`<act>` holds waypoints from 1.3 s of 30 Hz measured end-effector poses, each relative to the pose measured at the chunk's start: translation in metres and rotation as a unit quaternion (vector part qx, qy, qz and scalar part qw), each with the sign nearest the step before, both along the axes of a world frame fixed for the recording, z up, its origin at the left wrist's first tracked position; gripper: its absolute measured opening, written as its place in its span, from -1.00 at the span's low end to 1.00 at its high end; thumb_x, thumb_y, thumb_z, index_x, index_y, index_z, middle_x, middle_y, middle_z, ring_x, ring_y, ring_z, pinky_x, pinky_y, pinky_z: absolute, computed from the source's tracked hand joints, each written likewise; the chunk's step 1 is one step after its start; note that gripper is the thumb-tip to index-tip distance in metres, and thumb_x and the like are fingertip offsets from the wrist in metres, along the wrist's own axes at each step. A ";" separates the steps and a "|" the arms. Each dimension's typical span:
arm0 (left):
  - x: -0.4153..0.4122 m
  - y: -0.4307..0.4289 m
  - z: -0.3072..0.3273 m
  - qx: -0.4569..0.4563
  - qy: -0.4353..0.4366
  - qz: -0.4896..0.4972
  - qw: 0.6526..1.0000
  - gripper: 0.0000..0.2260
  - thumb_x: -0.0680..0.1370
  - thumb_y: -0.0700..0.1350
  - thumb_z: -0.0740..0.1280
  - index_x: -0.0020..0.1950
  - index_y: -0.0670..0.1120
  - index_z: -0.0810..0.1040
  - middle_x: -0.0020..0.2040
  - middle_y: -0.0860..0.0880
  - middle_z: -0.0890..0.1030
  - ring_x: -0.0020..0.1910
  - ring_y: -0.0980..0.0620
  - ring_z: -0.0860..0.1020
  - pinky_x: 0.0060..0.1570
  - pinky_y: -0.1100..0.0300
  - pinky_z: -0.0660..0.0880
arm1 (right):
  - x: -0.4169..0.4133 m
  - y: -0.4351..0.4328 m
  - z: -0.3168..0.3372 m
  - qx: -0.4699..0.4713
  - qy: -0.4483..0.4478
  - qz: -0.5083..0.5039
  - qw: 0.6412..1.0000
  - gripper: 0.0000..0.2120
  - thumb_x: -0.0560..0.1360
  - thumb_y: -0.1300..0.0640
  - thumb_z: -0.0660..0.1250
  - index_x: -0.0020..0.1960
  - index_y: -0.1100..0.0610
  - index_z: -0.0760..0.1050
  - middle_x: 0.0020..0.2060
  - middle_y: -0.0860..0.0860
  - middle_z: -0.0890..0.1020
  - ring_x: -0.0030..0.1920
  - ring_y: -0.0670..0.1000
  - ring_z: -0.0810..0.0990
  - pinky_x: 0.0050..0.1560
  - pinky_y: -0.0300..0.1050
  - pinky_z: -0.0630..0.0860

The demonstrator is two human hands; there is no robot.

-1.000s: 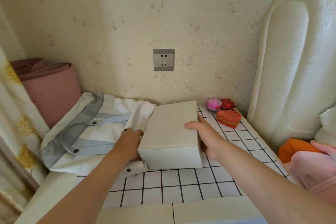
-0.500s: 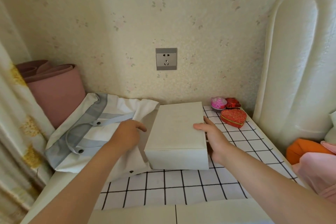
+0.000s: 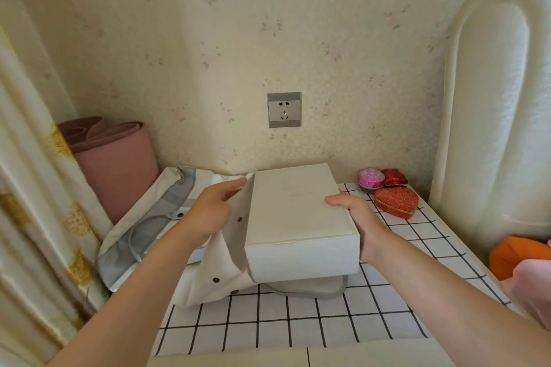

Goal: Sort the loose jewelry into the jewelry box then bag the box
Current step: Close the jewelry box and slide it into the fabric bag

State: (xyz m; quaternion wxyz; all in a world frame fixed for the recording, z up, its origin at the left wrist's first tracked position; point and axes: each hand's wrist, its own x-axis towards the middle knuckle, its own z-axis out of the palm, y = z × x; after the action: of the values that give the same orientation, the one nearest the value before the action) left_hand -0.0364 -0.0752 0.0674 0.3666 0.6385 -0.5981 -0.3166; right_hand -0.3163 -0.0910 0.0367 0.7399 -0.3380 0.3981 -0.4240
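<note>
Your left hand point(image 3: 208, 211) pinches the upper lip of the bag point(image 3: 143, 217) between thumb and fingertips and holds it up. This seems meant to keep the mouth open so that the cloth does not sag across the opening. Your right hand point(image 3: 360, 217) grips the right long side of the box point(image 3: 298, 211), thumb flat on the lid; the fingers are hidden below it. One hand holds the bag open and the other steers the box.

The box is shut, lid up, and sits at the back left of the table point(image 3: 298, 325), over the bag's lower panel and a grey strap. Its left long side is at the raised lip, so it looks only partly inside. The long axis runs from the table's near edge towards the wall, far end close to the back edge, so it would enter broadside, leftwards.

A red heart tin point(image 3: 396, 202) sits apart in the back right corner.
</note>
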 end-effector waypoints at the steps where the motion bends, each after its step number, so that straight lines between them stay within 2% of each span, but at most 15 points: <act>1: 0.000 0.000 0.000 0.013 0.009 -0.018 1.000 -0.20 0.37 -0.56 0.00 0.39 0.11 0.49 0.31 0.09 0.56 0.32 0.13 0.49 0.18 0.19 0.53 | 0.002 -0.001 0.001 0.005 0.003 0.000 1.000 -0.64 0.52 0.09 0.27 0.29 0.14 0.53 -0.04 0.21 0.70 -0.17 0.21 0.70 -0.21 0.03 0.62; 4: 0.005 0.000 -0.007 0.041 -0.027 -0.012 0.999 -0.26 0.39 -0.53 -0.01 0.30 0.11 0.56 0.25 0.02 0.58 0.20 0.02 0.57 0.09 0.06 0.60 | 0.003 -0.005 0.003 0.023 0.006 -0.009 1.000 -0.66 0.51 0.04 0.28 0.21 0.19 0.57 -0.11 0.21 0.70 -0.18 0.21 0.68 -0.12 0.03 0.58; 9: 0.010 0.004 -0.011 0.107 -0.074 0.001 0.992 -0.33 0.48 -0.48 0.00 0.47 0.03 0.42 0.47 -0.01 0.38 0.41 -0.04 0.38 0.34 0.09 0.42 | -0.002 -0.011 0.000 0.025 0.006 -0.015 1.000 -0.68 0.52 0.04 0.27 0.15 0.21 0.58 -0.14 0.21 0.70 -0.16 0.22 0.66 -0.08 0.03 0.56; 14: 0.006 0.007 0.001 0.072 -0.024 0.060 0.995 -0.28 0.46 -0.47 0.03 0.48 0.13 0.39 0.50 0.01 0.34 0.21 -0.11 0.51 -0.25 0.27 0.42 | 0.008 -0.008 -0.004 0.034 0.031 0.008 0.999 -0.58 0.48 0.06 0.31 0.30 0.18 0.53 -0.05 0.21 0.69 -0.14 0.23 0.67 -0.13 0.03 0.60; 18: 0.005 0.014 0.012 0.051 -0.024 -0.001 0.998 -0.21 0.42 -0.52 0.03 0.44 0.19 0.42 0.49 0.11 0.34 0.01 0.02 0.61 -0.43 0.35 0.38 | 0.015 -0.005 -0.007 0.044 0.033 0.016 0.998 -0.62 0.49 0.08 0.29 0.25 0.20 0.54 -0.09 0.21 0.69 -0.17 0.21 0.68 -0.13 0.01 0.59; 20: 0.001 0.024 0.018 0.052 -0.061 -0.041 0.996 -0.18 0.41 -0.55 0.03 0.46 0.17 0.40 0.43 0.19 0.31 0.04 0.19 0.60 -0.32 0.38 0.44 | 0.015 -0.005 -0.008 0.053 0.029 0.005 0.998 -0.67 0.51 0.06 0.28 0.17 0.22 0.58 -0.13 0.21 0.70 -0.17 0.22 0.66 -0.08 0.02 0.57; 21: 0.000 0.028 0.020 0.052 -0.087 -0.059 0.993 -0.17 0.40 -0.56 0.03 0.47 0.17 0.38 0.44 0.19 0.31 0.21 0.19 0.53 -0.11 0.37 0.50 | 0.015 -0.007 -0.008 0.054 0.025 -0.003 0.998 -0.67 0.51 0.05 0.28 0.17 0.23 0.58 -0.13 0.22 0.69 -0.16 0.22 0.66 -0.08 0.02 0.56; 23: -0.003 0.035 0.018 0.060 -0.121 -0.085 0.987 -0.19 0.43 -0.55 0.06 0.50 0.18 0.33 0.48 0.20 0.28 0.48 0.15 0.27 0.30 0.30 0.35 | 0.016 -0.011 -0.012 0.048 0.016 -0.025 0.998 -0.67 0.51 0.05 0.27 0.16 0.23 0.57 -0.15 0.21 0.69 -0.17 0.22 0.65 -0.09 0.01 0.56; 24: -0.004 0.038 0.015 0.066 -0.128 -0.094 0.985 -0.21 0.45 -0.53 0.08 0.51 0.17 0.30 0.48 0.21 0.27 0.51 0.16 0.19 0.36 0.32 0.24 | 0.018 -0.013 -0.013 0.045 0.014 -0.033 0.998 -0.68 0.52 0.05 0.27 0.14 0.22 0.57 -0.17 0.20 0.68 -0.17 0.21 0.64 -0.08 0.01 0.56; 27: -0.007 0.042 0.014 0.046 -0.112 -0.078 0.990 -0.28 0.48 -0.51 0.11 0.52 0.10 0.30 0.46 0.23 0.25 0.51 0.16 0.18 0.38 0.35 0.15 | 0.031 -0.013 -0.013 0.038 0.018 -0.050 0.998 -0.72 0.50 0.06 0.31 0.13 0.19 0.57 -0.13 0.21 0.68 -0.14 0.22 0.64 -0.04 0.05 0.56; 30: -0.007 0.038 0.025 0.002 -0.032 -0.017 0.999 -0.27 0.47 -0.51 0.08 0.48 0.14 0.38 0.50 0.13 0.33 0.44 -0.09 0.37 0.17 0.23 0.48 | 0.052 -0.014 -0.016 -0.021 0.023 -0.073 0.997 -0.59 0.37 0.08 0.41 0.22 0.03 0.54 0.07 0.20 0.68 -0.01 0.23 0.67 0.03 0.17 0.60; 33: -0.007 0.031 0.032 0.002 0.004 -0.018 1.000 -0.23 0.45 -0.51 0.03 0.47 0.16 0.39 0.52 0.11 0.31 0.47 -0.12 0.33 0.35 0.02 0.40 | 0.075 -0.005 -0.019 -0.056 0.031 -0.087 0.994 -0.45 0.32 0.13 0.44 0.30 -0.05 0.48 0.07 0.14 0.70 0.03 0.24 0.69 0.05 0.21 0.61; 35: -0.013 0.031 0.029 0.022 -0.003 -0.060 0.998 -0.23 0.44 -0.50 0.05 0.49 0.16 0.36 0.52 0.16 0.27 0.53 0.08 0.21 0.33 0.33 0.37 | 0.088 -0.001 -0.020 -0.051 0.020 -0.093 0.994 -0.40 0.33 0.13 0.45 0.35 -0.07 0.42 0.06 0.10 0.71 0.03 0.22 0.69 0.08 0.24 0.61; 37: -0.018 0.032 0.027 0.033 -0.031 -0.070 0.997 -0.23 0.44 -0.50 0.02 0.53 0.13 0.30 0.52 0.21 0.23 0.46 0.26 0.19 0.02 0.67 0.25 | 0.097 0.002 -0.019 -0.042 0.009 -0.093 0.995 -0.31 0.32 0.09 0.47 0.41 -0.11 0.35 0.08 0.07 0.70 0.03 0.19 0.70 0.08 0.25 0.61; 39: -0.018 0.031 0.032 0.020 -0.028 -0.050 0.998 -0.22 0.44 -0.50 0.00 0.52 0.14 0.31 0.51 0.20 0.23 0.37 0.30 0.27 0.02 0.64 0.28 | 0.105 0.004 -0.017 -0.043 0.014 -0.082 0.996 -0.21 0.29 0.04 0.48 0.47 -0.12 0.30 0.09 0.07 0.70 0.03 0.17 0.71 0.05 0.20 0.63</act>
State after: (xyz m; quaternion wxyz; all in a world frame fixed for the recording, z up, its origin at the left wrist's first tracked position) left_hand -0.0542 -0.0446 0.0993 0.3206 0.6235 -0.6326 -0.3289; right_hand -0.2115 -0.0874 0.0193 0.6819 -0.3420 0.4159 -0.4951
